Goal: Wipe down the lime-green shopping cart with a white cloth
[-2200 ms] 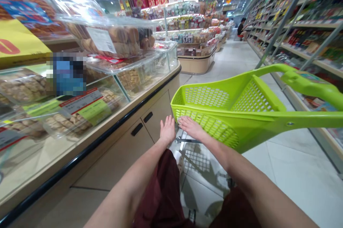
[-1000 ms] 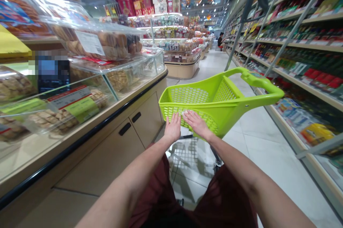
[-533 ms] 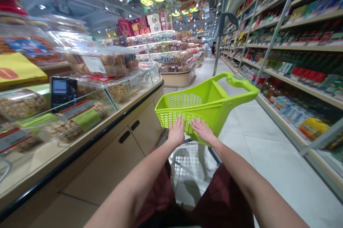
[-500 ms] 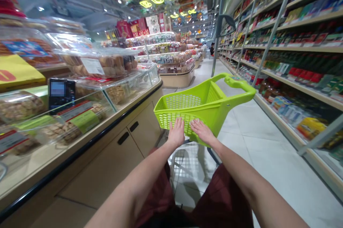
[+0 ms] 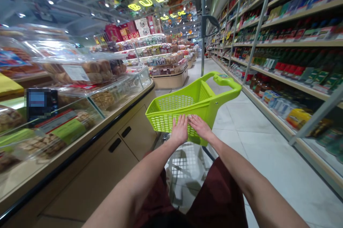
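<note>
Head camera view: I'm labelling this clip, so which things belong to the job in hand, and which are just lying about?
Belonging to the job:
Green shopping cart
Left hand, open, at the cart's side
Right hand, open, beside the left

Just lying about:
Clear food box with a white label
Display counter
Stocked shelves
Overhead BULK sign

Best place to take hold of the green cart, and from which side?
Probably the handle's crossbar, from the outer end, at picture right: it stands at the end of the green cart, with an opening between bar and basket to close around.
</note>
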Demonstrator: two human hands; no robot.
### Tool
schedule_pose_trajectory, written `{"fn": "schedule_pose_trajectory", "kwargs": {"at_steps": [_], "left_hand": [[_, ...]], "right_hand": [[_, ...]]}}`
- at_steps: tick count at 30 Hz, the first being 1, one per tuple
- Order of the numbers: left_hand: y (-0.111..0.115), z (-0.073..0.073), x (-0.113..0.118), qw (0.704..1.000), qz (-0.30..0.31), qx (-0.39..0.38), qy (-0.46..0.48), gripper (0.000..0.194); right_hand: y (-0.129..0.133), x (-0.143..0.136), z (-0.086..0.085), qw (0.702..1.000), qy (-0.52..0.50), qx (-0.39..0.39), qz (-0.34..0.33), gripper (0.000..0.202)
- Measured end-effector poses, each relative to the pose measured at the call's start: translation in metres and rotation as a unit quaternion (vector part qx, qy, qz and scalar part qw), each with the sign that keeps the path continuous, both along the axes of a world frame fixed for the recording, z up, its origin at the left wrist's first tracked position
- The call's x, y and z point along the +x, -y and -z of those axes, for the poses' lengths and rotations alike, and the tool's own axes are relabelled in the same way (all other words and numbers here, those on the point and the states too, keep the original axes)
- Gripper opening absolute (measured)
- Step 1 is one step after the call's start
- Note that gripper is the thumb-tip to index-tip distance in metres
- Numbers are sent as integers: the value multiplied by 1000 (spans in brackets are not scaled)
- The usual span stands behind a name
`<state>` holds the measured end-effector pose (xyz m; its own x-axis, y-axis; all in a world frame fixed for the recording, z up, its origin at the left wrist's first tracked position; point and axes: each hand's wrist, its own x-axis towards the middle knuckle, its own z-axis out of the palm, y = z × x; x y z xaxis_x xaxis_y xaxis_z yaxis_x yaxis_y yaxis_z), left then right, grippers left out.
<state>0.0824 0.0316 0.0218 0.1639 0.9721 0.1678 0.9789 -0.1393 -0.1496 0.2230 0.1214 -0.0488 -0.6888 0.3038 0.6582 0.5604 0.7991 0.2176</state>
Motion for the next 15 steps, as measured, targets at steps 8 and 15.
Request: {"fn": "schedule_pose_trajectory", "kwargs": {"at_steps": [8,15], "left_hand": [[-8,-4,9,1000,9,25,12,63],[-15,-14,30,998,43,43,16,63]], "right_hand": [[-4,27,-47,995,-82,35,35,41],[-10,41,-44,996,-64,42,37,36]]}}
